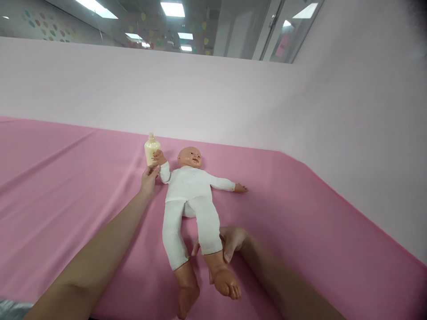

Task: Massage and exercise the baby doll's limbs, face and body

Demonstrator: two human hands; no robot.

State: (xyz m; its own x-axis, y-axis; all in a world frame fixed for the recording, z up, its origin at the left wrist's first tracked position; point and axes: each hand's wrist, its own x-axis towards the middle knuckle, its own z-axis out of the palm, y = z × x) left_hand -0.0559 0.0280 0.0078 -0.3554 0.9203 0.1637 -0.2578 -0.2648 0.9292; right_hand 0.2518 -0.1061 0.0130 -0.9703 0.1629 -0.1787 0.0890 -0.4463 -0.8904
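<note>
A doll (190,195) in white lies face-up on a pink sheet (66,195), seemingly steadied at both ends. The right hand (230,243) cups the doll's calf from beneath, gripping it. The left hand (149,178), fingers loosely extended, touches the doll's raised arm, just below a cream bottle (151,149) standing beside the doll's head.

Infant-care training room

A pink sheet (66,195) covers the padded surface, pale pink walls (200,89) enclose it, and far glass partitions (233,26) reflect office ceiling lights (172,9).
</note>
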